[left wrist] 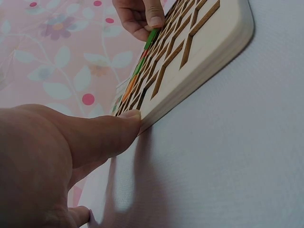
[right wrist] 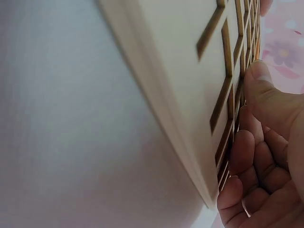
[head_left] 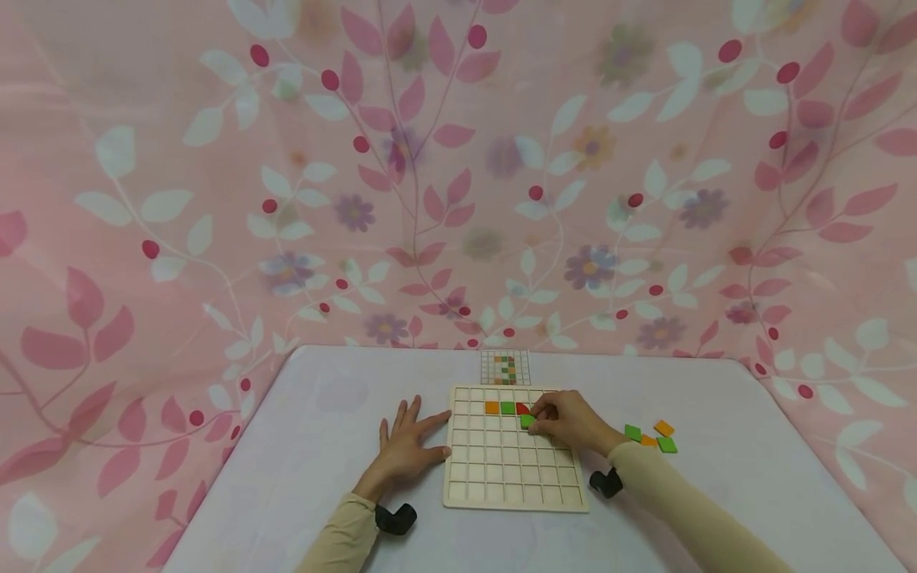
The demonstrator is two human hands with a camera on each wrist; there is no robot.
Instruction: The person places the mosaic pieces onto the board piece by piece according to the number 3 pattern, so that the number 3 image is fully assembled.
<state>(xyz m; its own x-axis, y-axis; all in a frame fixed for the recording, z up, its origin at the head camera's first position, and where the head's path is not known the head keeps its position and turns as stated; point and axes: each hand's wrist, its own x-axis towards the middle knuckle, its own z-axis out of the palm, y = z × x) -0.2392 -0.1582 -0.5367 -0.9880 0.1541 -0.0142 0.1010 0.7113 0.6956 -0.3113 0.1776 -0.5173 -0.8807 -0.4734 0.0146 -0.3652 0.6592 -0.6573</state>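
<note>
A wooden grid board (head_left: 516, 508) lies flat on the table. My left hand (head_left: 407, 447) is spread beside its left edge, thumb and index fingertip at the rim; in the left wrist view the thumb (left wrist: 102, 135) presses against the board's side. With thumb and fingers, my right hand (head_left: 573, 420) pinches a green square tile (head_left: 527, 422) low over the grid, just below a red tile (head_left: 522, 408). Left of the red one, a second green tile (head_left: 508, 408) and an orange tile (head_left: 491, 407) sit in the same row. In the right wrist view the fingers hide the held tile.
Behind the board lies a pattern card (head_left: 505, 368) with a printed coloured grid. Several loose tiles, among them an orange one (head_left: 664, 428) and a green one (head_left: 667, 445), lie right of the board near my right forearm. A floral curtain (head_left: 458, 175) hangs behind the table.
</note>
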